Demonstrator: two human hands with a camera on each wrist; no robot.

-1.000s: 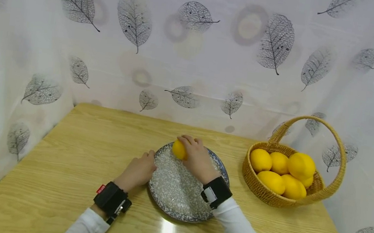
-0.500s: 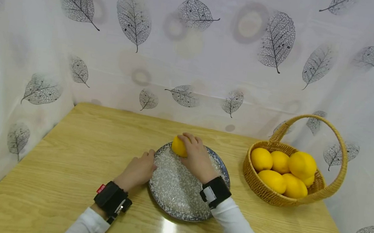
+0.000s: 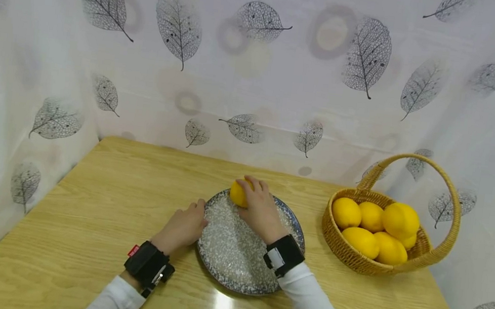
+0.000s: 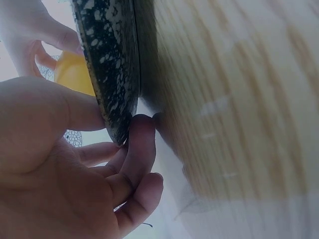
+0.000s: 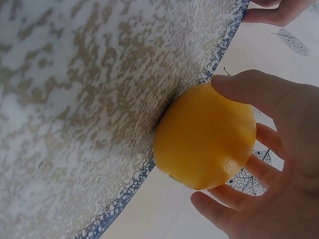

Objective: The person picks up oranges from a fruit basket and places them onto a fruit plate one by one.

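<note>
A speckled grey plate (image 3: 236, 255) with a dark blue rim lies on the wooden table. My left hand (image 3: 182, 226) pinches its left rim, thumb on the upper side and fingers curled beneath, as the left wrist view shows. Over the plate's far side, my right hand (image 3: 261, 209) holds a yellow lemon (image 5: 204, 137), thumb on one side and curled fingers on the other. In the right wrist view the lemon sits right at the plate's surface near the rim. Part of the lemon (image 3: 238, 194) is hidden behind the right hand in the head view.
A wicker basket (image 3: 342, 249) with a tall arched handle stands to the right of the plate, holding several yellow lemons (image 3: 360, 241). Behind the wooden table (image 3: 124, 191) hangs a pale curtain (image 3: 264, 85) with a leaf print, which also runs along both sides.
Almost nothing differs. The lemon and the right hand have shifted very slightly toward the plate's far edge; the left hand keeps its place on the rim.
</note>
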